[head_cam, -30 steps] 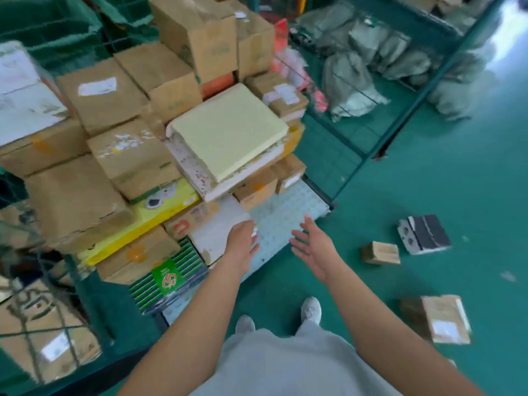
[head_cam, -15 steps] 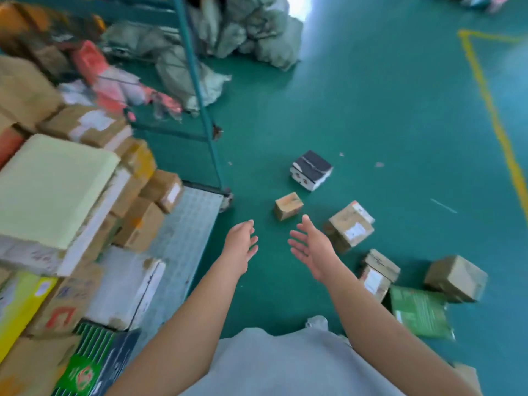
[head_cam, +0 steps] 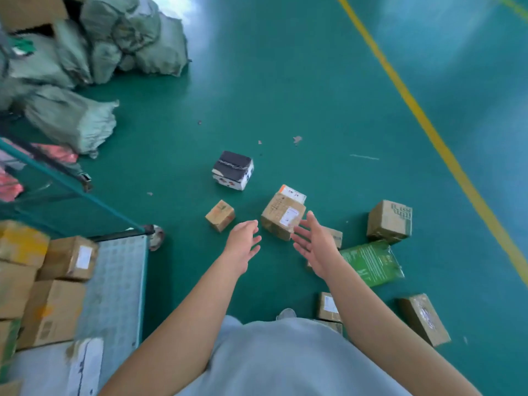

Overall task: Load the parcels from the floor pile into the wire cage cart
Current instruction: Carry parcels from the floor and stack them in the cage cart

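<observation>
Right now both arms reach out over the green floor (head_cam: 285, 81), and neither grip holds anything: the left hand (head_cam: 243, 247) hangs with fingers loosely spread, and the right hand (head_cam: 317, 247) is splayed with the palm turned inward. Just past the fingertips sits a brown labelled carton (head_cam: 281, 217), with a smaller orange-and-white parcel (head_cam: 293, 193) tucked against its far side. Left of it, apart, lies a small brown box (head_cam: 220, 215), and farther off a black-topped white box (head_cam: 233, 170) stands alone with open floor all round it. On the right a cube carton (head_cam: 390, 221) sits near a green pouch (head_cam: 370, 262); nearer still, a flat brown parcel (head_cam: 424, 318) and a little labelled box (head_cam: 328, 307) lie close to the person's shoe (head_cam: 286, 312).

The wire cage cart (head_cam: 114, 281) takes up the near left, its perforated deck edge bare along the right side, with stacked brown cartons (head_cam: 68, 257) further in. Its corner post and a caster (head_cam: 156, 237) jut toward the floor pile. Grey-green sacks (head_cam: 71, 118) are heaped at far left. A yellow line (head_cam: 423, 124) runs diagonally across the far right, and the floor between it and the parcels lies open, with a few scuffs.
</observation>
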Motion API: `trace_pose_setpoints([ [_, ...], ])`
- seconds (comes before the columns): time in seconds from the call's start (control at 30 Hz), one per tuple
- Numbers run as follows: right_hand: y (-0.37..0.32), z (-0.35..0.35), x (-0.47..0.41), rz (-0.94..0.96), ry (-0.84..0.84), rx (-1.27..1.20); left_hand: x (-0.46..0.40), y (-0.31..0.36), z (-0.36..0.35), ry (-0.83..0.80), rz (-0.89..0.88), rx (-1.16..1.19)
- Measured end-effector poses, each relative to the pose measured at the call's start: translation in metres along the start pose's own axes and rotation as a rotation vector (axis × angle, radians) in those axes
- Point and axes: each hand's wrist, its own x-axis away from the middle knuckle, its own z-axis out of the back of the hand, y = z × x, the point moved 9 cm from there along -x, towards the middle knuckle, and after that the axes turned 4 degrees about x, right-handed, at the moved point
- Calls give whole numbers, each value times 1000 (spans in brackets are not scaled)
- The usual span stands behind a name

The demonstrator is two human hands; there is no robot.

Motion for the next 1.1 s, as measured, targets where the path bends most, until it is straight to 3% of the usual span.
trace_pose_setpoints([
  [0.53,-39,91,-78,-95,241,-229,-93,38,-139,-153,90,-259],
  [0.87,-94,55,-181,-210,356,-312,-215,119,-176,-183,179,-376],
  [1.1,-115,13,-260,-299,337,-299,-313,165,-170,-152,237,-518],
])
